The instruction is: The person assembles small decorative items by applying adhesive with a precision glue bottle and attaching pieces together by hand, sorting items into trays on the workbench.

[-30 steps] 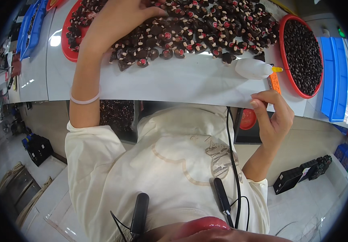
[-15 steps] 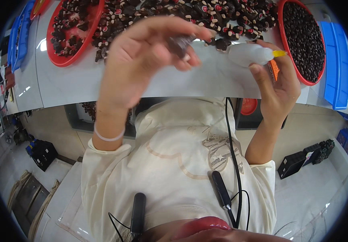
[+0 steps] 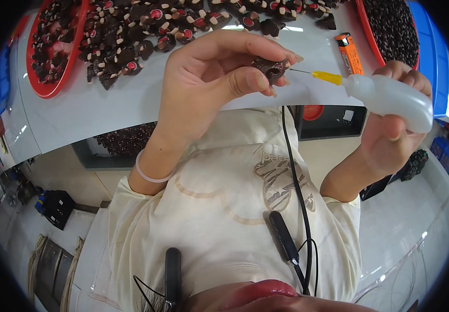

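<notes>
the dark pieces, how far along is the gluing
Done, apparently: many dark pieces with red and pale dots lie on the table. In hand: left hand pinches one dark piece; right hand aims the squeeze bottle needle at it. Left: a red tray of plain pieces.

Single view, head-mounted fisheye, looking steeply down the wearer's own chest toward the white table (image 3: 105, 112); table edge bows across the upper frame; both hands close beneath the lens, floor at the lower rim; dark circular vignette all round; no second view to overlap.

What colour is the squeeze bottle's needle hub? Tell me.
Yellow needle hub, head view.
</notes>
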Demonstrator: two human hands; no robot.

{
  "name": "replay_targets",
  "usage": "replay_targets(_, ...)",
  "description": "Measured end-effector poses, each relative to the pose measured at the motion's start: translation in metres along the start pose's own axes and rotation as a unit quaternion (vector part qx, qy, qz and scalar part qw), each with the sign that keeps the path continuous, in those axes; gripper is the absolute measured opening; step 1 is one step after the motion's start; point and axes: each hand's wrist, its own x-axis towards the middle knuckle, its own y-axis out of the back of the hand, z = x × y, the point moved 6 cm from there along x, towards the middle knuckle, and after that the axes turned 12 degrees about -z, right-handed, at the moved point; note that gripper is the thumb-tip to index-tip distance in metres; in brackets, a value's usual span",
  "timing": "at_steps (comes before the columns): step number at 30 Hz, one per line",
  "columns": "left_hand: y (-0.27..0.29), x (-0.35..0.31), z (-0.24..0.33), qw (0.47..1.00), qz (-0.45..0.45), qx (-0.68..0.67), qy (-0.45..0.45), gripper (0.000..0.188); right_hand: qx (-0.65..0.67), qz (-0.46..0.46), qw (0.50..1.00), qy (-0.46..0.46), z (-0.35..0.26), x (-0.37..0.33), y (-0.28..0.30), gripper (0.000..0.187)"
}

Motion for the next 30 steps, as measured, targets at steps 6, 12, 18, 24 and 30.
replay_targets(6, -0.002, 0.0, 0.0, 0.999, 0.021, 0.029, 0.002, 0.037, -0.07, 0.011, 0.997, 0.016, -0.002, 0.003, 0.001, 0.053)
replay_targets(12, -0.003, 0.001, -0.001, 0.999, 0.024, -0.011, 0.02, 0.036, -0.101, -0.065, 0.986, 0.113, -0.011, 0.003, 0.012, 0.048)
replay_targets(18, -0.003, 0.0, 0.0, 0.999, 0.02, 0.014, 0.023, 0.037, -0.221, -0.202, 0.943, 0.147, -0.026, 0.013, -0.011, 0.051)
replay_targets(24, -0.004, 0.001, -0.001, 0.999, 0.024, 0.004, 0.029, 0.039, -0.266, -0.293, 0.899, 0.187, -0.032, 0.014, -0.017, 0.053)
replay_targets(30, -0.004, 0.0, -0.001, 0.999, 0.034, -0.003, 0.031, 0.039, -0.227, -0.17, 0.942, 0.181, -0.026, 0.007, -0.013, 0.05)
